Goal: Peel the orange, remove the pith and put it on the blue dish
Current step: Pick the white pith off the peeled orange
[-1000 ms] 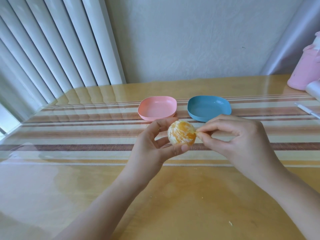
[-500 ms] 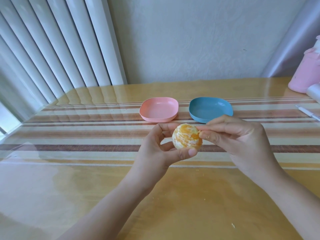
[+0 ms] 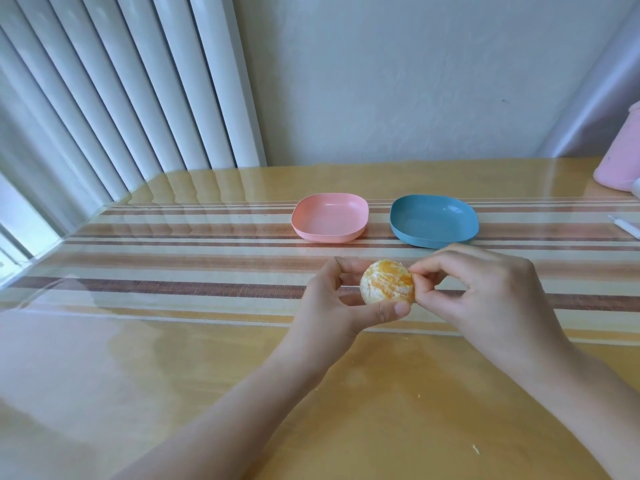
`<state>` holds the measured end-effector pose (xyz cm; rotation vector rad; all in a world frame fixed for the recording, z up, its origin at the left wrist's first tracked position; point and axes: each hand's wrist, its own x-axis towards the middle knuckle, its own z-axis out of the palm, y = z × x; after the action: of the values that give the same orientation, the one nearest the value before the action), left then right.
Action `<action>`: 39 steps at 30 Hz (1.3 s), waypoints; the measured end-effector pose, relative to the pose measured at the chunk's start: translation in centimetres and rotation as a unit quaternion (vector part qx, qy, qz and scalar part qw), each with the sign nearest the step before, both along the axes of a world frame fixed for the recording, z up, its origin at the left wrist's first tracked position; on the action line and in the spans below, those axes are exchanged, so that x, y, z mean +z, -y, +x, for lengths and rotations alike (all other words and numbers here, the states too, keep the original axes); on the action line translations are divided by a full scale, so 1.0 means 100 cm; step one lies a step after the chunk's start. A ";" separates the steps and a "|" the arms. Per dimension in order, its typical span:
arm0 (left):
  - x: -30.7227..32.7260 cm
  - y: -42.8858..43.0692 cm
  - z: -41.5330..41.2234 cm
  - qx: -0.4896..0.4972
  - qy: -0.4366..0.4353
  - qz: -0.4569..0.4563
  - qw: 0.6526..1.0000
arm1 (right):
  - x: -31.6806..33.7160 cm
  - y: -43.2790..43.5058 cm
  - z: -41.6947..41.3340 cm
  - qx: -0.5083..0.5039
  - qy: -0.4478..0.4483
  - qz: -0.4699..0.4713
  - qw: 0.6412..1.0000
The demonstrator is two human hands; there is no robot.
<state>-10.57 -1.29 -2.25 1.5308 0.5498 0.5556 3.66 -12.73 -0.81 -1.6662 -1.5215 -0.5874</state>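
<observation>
Pith is best pinched close to the orange (image 3: 387, 282), gripped by the left hand (image 3: 332, 299), while the right hand (image 3: 485, 289) nips at three o'clock; pulls kept gentle.

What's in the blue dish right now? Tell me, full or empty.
Empty. The blue dish shows only its bare inside; the orange is in the left hand, with the right hand pinching at it.

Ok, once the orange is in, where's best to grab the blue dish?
Probably the blue dish by its near rim, right hand coming from the front: the raised rounded edge gives a pinch point. The pink dish sits beside its left edge, so that side is more crowded.
</observation>
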 end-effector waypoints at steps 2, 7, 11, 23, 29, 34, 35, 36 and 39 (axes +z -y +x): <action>0.001 -0.001 0.000 -0.005 0.001 0.003 1.000 | 0.000 0.000 0.000 -0.007 0.001 -0.005 1.000; 0.002 -0.003 -0.001 -0.026 0.013 0.001 1.000 | 0.004 0.002 0.000 -0.009 -0.025 -0.020 0.999; 0.005 -0.005 -0.002 -0.047 0.029 -0.001 0.998 | 0.007 0.003 0.000 0.001 -0.051 -0.021 0.998; 0.002 -0.010 0.001 -0.089 0.088 -0.062 0.990 | 0.012 0.004 -0.003 0.052 -0.312 -0.050 0.947; 0.003 -0.011 -0.001 -0.105 0.112 -0.102 0.983 | 0.013 0.001 -0.003 0.157 -0.510 -0.046 0.845; 0.004 -0.013 0.000 -0.087 0.133 -0.114 0.981 | 0.016 0.000 -0.008 0.202 -0.543 -0.023 0.815; 0.005 -0.013 0.001 -0.087 0.135 -0.115 0.980 | 0.015 -0.001 -0.007 0.207 -0.542 -0.025 0.814; 0.005 -0.012 0.001 -0.088 0.135 -0.115 0.980 | 0.015 -0.002 -0.008 0.209 -0.539 -0.027 0.816; 0.004 -0.011 0.001 -0.096 0.133 -0.104 0.981 | 0.010 -0.004 -0.010 0.202 -0.513 -0.008 0.834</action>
<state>-10.47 -0.17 -1.87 1.2692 0.2424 0.5251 2.69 -12.38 0.20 -1.2317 -0.9722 0.5128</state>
